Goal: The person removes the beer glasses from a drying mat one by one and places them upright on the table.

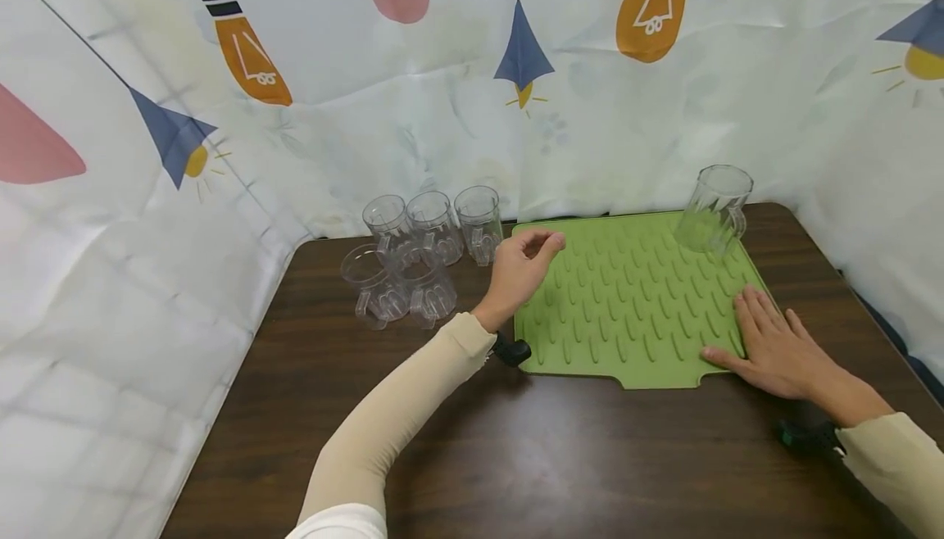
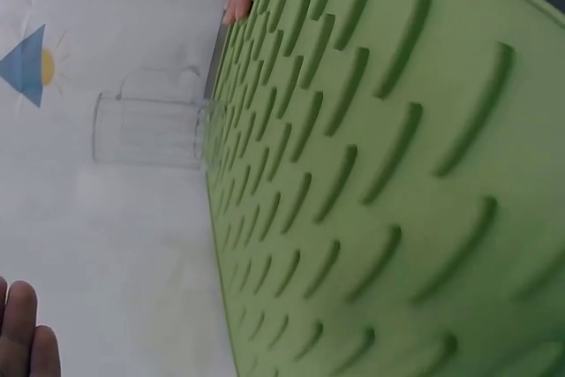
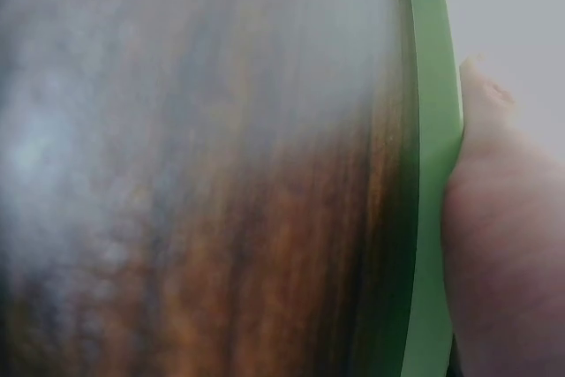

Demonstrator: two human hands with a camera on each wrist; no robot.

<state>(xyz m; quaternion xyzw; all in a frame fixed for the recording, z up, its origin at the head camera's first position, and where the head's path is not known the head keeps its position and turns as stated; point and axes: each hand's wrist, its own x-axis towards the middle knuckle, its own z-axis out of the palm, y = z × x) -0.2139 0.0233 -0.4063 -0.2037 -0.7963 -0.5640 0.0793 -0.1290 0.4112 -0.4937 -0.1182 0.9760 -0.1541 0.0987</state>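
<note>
A green mat (image 1: 612,293) with raised ridges lies on the table. Over its left part hovers my left hand (image 1: 516,269), fingers loosely curled and holding nothing. Its fingertips (image 2: 19,333) show at the lower left of the left wrist view. My right hand (image 1: 778,351) rests flat with spread fingers on the mat's front right corner; its thumb (image 3: 512,218) lies by the green edge in the right wrist view. A clear mug (image 1: 711,215) with a handle stands at the mat's back right, also visible in the left wrist view. Several more clear mugs (image 1: 431,232) are grouped left of the mat.
The dark wooden table (image 1: 560,449) extends in front of the mat and to both sides. A white printed cloth (image 1: 457,113) hangs behind the table and along its sides, close to the back row of mugs.
</note>
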